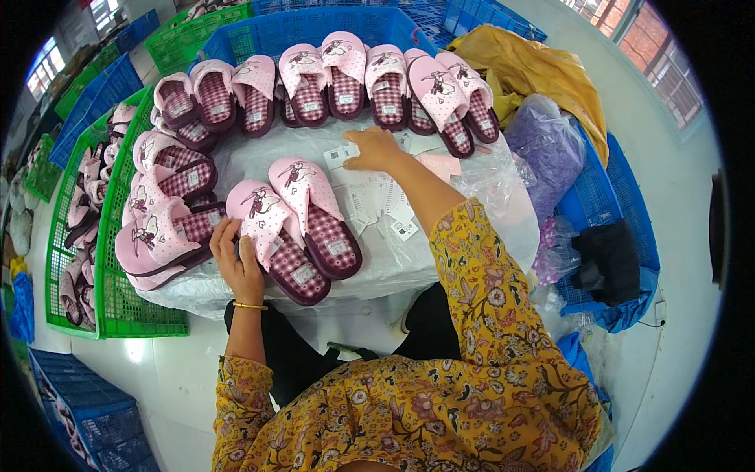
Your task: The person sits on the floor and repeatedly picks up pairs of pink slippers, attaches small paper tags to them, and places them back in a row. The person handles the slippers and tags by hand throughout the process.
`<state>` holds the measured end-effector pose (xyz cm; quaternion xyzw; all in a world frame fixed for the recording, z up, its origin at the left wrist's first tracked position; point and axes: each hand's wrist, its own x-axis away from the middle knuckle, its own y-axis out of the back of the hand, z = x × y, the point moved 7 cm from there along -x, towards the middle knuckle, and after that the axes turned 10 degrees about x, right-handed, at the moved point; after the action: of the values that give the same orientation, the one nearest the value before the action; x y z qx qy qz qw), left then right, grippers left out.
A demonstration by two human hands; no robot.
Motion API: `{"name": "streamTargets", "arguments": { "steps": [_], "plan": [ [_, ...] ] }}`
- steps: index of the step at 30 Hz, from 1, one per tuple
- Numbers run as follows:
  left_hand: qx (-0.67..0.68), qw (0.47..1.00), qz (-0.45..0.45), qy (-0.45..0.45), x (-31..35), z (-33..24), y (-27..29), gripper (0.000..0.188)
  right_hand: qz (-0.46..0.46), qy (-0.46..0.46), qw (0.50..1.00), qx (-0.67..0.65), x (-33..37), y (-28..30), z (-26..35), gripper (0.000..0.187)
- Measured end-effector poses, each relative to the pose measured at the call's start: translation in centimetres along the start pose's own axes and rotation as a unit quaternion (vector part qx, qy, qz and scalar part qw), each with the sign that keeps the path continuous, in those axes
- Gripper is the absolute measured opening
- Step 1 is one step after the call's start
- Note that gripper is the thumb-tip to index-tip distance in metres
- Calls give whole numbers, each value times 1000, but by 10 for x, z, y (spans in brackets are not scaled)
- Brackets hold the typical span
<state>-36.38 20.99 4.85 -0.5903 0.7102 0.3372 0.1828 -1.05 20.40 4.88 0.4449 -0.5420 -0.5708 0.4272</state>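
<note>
A pair of pink slippers with dark maroon soles and checked insoles lies in front of me, the left slipper (263, 208) against the right slipper (303, 185). Beside the left slipper's outer edge is my left hand (240, 263), its fingertips touching the slipper and its thumb apart from the fingers. Farther off, my right hand (376, 149) reaches over scattered paper labels (366, 200), fingers and thumb spread, with nothing visible between them. Some labels are white with print; a pink paper slip (440, 165) lies right of that hand.
Similar slippers (344, 82) line the far and left sides of the plastic-covered worktop (472, 236). A green crate (134, 307) with more slippers stands left. To the right are a purple bag (546, 149), yellow cloth (535, 71) and a blue crate (637, 212) with black cloth (609, 263).
</note>
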Motion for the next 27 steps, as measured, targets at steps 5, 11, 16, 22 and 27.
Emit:
{"name": "streamTargets", "arguments": {
  "steps": [5, 11, 16, 22, 27],
  "plan": [
    [5, 1000, 0, -12, 2, -1, -2, 31, -59, 5, 998, -24, -7, 4, -9, 62],
    [-5, 1000, 1, -7, 3, -2, -3, 34, -61, -67, 996, -19, 49, 15, -107, 41],
    [-21, 1000, -5, -17, 5, 4, 0, 30, 23, 26, 999, 3, 83, 6, -113, 48],
    [-13, 999, -22, -21, -2, -4, -2, 27, -59, 62, 996, 2, 103, 0, -123, 40],
    [16, 999, -28, 28, 2, -7, 6, 28, -55, 1, 992, -109, 97, 14, -115, 31]
  ]
}}
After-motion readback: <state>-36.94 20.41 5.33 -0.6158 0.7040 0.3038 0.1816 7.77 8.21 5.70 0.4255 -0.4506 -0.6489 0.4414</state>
